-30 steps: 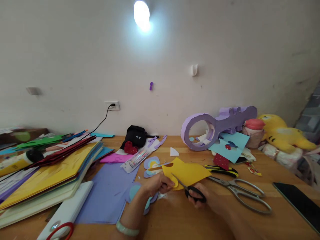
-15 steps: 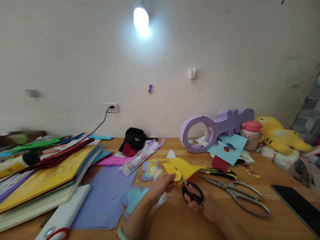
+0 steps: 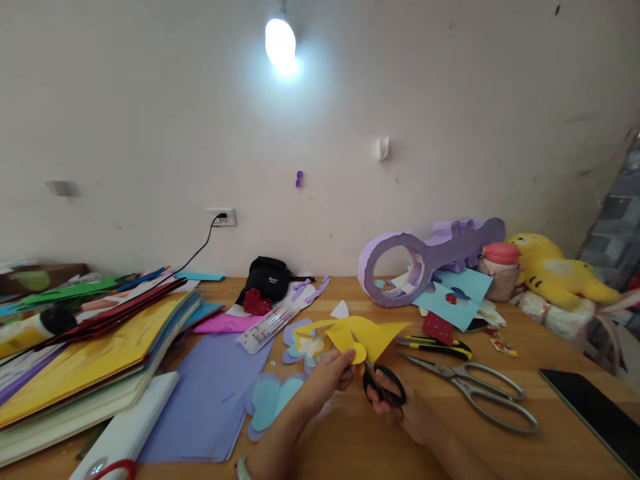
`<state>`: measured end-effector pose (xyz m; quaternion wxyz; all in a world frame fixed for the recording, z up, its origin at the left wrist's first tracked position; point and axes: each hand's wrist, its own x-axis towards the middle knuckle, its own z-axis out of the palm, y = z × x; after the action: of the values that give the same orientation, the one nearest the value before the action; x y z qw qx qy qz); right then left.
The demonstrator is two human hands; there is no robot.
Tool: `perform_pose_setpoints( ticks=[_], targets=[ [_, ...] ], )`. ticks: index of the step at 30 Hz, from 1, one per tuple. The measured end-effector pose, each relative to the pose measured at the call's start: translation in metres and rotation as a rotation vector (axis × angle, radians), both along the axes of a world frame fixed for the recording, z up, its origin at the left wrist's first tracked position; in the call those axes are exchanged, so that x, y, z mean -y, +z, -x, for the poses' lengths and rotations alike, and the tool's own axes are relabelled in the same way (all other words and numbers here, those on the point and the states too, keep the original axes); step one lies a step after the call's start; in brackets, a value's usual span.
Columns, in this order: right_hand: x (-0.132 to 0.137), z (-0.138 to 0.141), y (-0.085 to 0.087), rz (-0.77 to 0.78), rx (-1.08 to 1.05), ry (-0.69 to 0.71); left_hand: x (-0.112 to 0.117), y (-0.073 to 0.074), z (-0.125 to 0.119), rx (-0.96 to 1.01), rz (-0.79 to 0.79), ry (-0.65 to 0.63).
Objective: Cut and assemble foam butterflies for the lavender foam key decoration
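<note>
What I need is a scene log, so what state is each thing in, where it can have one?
Yellow paper, partly cut, pinched by the left hand
Black scissors, in the right hand, blade opening unclear
Silver scissors, lying flat
Knife, lying flat
Lamp, lit
Plug, in the socket
Phone, unlit
Cup, lid on
Pen pouch, pens inside

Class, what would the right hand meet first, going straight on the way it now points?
With its black-handled scissors leading, the right hand would probably meet the cut yellow paper sheet; exact depth is unclear.
</note>
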<state>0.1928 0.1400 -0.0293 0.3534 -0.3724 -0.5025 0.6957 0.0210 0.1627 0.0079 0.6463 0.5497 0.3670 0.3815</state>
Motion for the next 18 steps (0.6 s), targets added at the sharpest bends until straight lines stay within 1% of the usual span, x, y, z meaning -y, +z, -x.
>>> perform_pose_setpoints(
  ticks=[4,8,13,18],
  targets=[
    [0.0,-0.001,0.001,-0.037,0.051,-0.003,0.0,0.0,0.001,0.011,0.0,-0.03],
    [-0.001,-0.003,0.001,-0.104,0.106,-0.013,0.001,0.004,0.004,0.005,-0.012,-0.062],
    [0.0,-0.005,-0.001,-0.118,0.139,-0.026,0.001,0.007,0.009,-0.019,-0.039,-0.063],
    [0.003,-0.002,0.011,-0.129,0.162,-0.002,0.0,0.006,0.013,-0.015,-0.052,-0.083]
  ],
)
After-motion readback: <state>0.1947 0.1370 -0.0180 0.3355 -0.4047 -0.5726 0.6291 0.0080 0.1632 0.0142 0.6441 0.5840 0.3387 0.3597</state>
